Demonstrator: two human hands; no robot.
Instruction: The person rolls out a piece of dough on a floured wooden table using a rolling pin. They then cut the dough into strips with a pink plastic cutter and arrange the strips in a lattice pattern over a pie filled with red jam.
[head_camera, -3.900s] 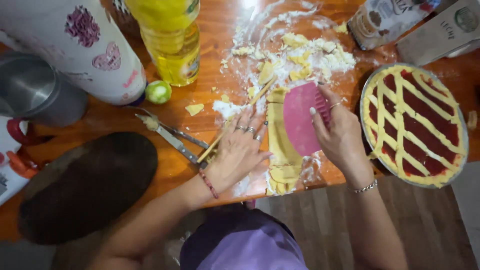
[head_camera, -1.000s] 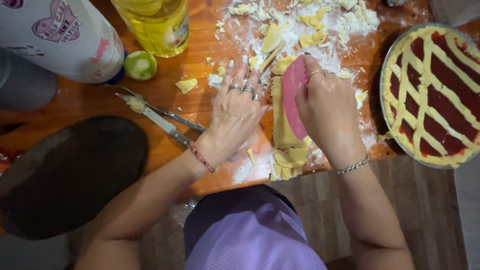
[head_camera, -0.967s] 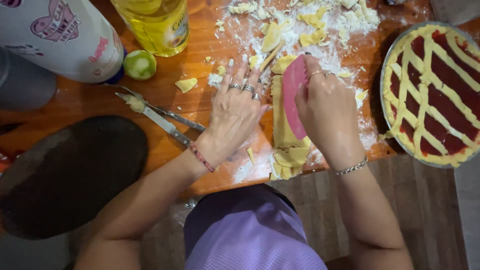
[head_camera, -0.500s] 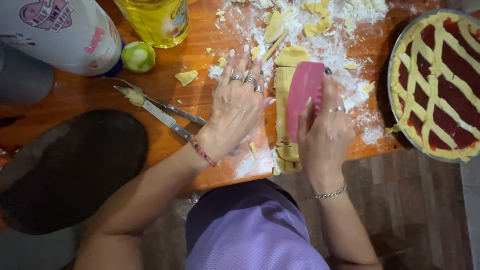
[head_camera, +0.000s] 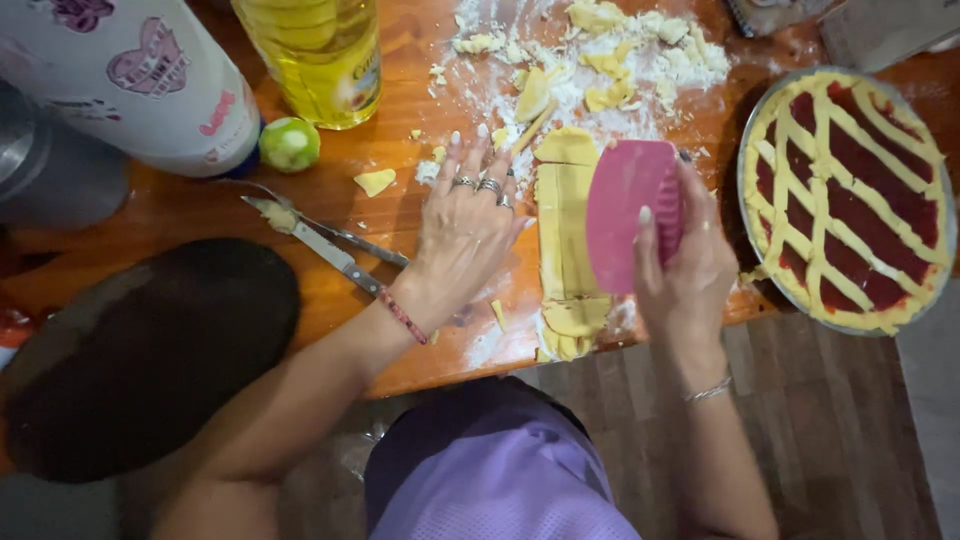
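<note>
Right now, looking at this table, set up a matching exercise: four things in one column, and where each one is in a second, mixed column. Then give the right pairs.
Things:
1. scraper
2. tart
3. lime
4. left hand

Places:
A. flat on the table beside the dough strip
B. next to the oil bottle
C. held upright in the right hand
D. at the right end of the table

Pairs: 1-C, 2-D, 3-B, 4-A

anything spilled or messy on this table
Yes: flour and torn dough scraps are scattered over the wooden table beyond the dough strip, and one stray scrap lies near the scissors.
</note>
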